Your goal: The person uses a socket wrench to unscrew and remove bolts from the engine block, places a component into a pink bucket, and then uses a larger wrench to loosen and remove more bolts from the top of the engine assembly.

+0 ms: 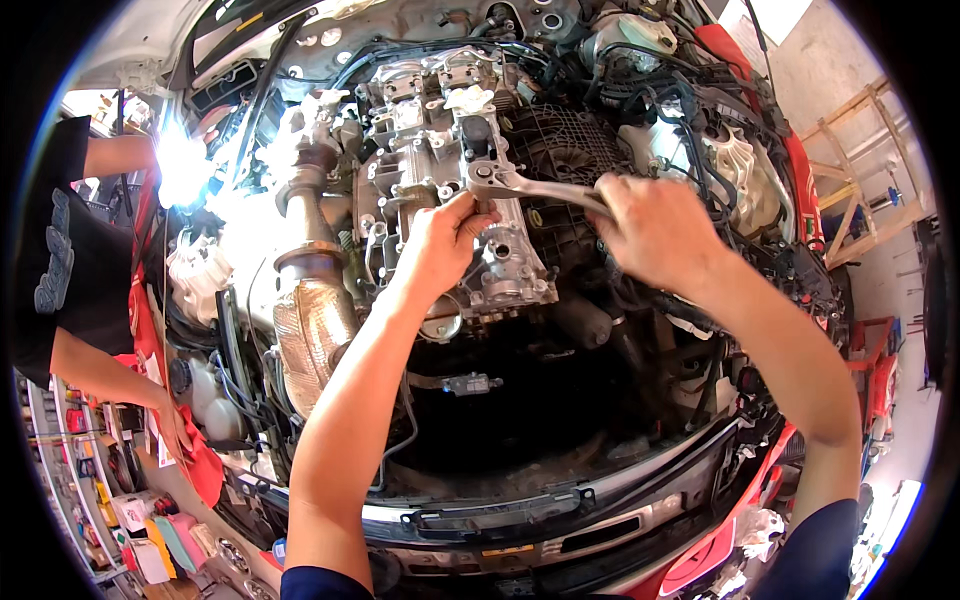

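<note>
Right fingers (614, 205) curled round wrench handle (550, 189), left fingers (460, 213) bent below head (485, 176), hold unclear

You could reach down the dark gap (510, 435) before the engine (425, 165), past the jutting connector (470, 384); the wrench (545, 189) bars the engine's right edge.

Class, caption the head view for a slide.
Right hand grips a wrench, left hand close by, over an exposed engine.

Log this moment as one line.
right hand: grips wrench handle | left hand: beside wrench head | wrench: over engine | co-worker: at left
</note>
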A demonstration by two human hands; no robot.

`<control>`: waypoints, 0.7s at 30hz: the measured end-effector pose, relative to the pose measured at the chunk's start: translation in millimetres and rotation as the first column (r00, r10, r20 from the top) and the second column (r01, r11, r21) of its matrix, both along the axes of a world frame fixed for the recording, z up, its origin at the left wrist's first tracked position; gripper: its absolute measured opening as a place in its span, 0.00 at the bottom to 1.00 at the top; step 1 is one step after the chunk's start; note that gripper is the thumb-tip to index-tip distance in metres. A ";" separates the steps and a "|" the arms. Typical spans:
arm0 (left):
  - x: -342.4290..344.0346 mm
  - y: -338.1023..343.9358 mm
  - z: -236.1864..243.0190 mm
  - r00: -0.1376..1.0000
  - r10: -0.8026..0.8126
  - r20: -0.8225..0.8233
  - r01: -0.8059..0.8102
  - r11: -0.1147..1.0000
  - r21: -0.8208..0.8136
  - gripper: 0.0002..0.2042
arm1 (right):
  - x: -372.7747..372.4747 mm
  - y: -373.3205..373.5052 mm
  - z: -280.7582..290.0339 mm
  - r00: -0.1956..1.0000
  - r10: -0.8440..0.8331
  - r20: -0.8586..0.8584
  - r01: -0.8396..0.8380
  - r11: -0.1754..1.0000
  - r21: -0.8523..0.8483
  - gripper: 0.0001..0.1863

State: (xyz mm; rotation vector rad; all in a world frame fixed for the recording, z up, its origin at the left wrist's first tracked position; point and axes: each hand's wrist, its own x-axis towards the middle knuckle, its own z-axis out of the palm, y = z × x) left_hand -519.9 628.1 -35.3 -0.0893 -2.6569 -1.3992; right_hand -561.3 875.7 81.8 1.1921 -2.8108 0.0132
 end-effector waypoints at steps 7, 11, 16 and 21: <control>14.7 6.4 -1.7 0.987 0.093 -0.129 -0.101 0.993 -0.061 0.06 | 64.1 -17.1 16.9 0.872 -0.080 0.482 0.151 0.982 -0.111 0.14; 13.2 12.4 -14.1 0.970 0.238 -0.047 -0.229 0.962 0.151 0.07 | 41.7 -29.3 29.9 0.976 -0.055 0.211 0.062 0.998 -0.026 0.12; 12.2 8.8 -35.0 0.963 0.248 -0.102 -0.239 0.966 0.097 0.07 | -5.0 -20.7 6.3 0.961 0.108 -0.255 -0.113 0.994 -0.005 0.14; 12.3 16.9 -3.9 0.944 0.274 -0.186 -0.278 0.961 0.005 0.10 | 5.8 -25.2 21.7 0.997 -0.029 0.068 0.025 0.998 0.051 0.13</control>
